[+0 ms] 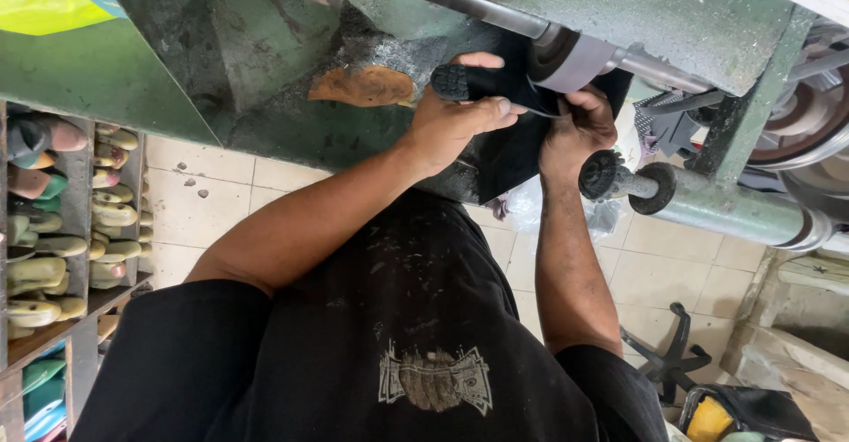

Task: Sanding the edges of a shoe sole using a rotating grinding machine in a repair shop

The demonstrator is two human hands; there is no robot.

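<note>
Both hands grip black sole [478,84]: left hand [451,123] fingers at heel, right hand [579,128] by sanding drum [575,60]. Advise light, even pressure.

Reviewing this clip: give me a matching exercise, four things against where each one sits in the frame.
Things:
1. black shoe sole
2. grey sanding drum
3. rack of shoe lasts
4. small dark wheel on the shaft end

Places:
A. far left, on shelves
B. in the grip of the left hand and right hand
C. just below the right hand
D. above the hands, on the machine's long shaft

Pairs: 1-B, 2-D, 3-A, 4-C
</note>
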